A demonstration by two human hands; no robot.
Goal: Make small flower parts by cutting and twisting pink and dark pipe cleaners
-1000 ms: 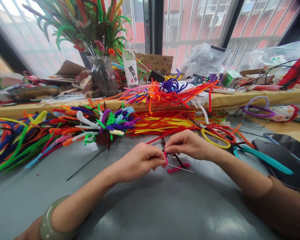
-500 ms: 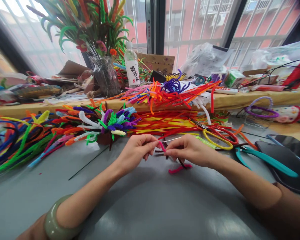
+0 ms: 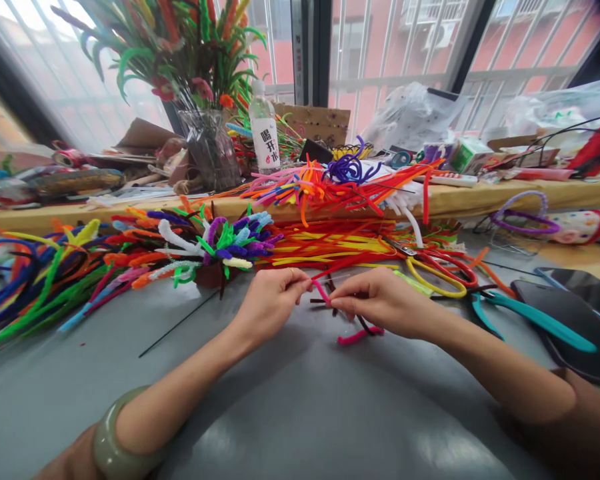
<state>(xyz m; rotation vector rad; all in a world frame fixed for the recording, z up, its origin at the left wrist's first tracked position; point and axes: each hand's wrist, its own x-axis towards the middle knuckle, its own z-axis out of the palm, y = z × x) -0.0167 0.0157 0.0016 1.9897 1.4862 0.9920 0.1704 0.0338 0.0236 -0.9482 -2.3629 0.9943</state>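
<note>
One pink pipe cleaner [image 3: 356,335], fuzzy and bent, trails onto the grey table [image 3: 300,413] and rises between both hands. Left hand [image 3: 270,303] and right hand [image 3: 380,300] each pinch it with closed fingertips, apparently alongside a dark stem. Beyond them lies a heap of coloured pipe cleaners [image 3: 130,260].

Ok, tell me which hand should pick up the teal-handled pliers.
Probably right. The teal-handled pliers lie just beyond the right hand, on its side; the left hand would have to cross over. Both hands pinch the pink pipe cleaner.

Bright window backlight, warped edges.
</note>
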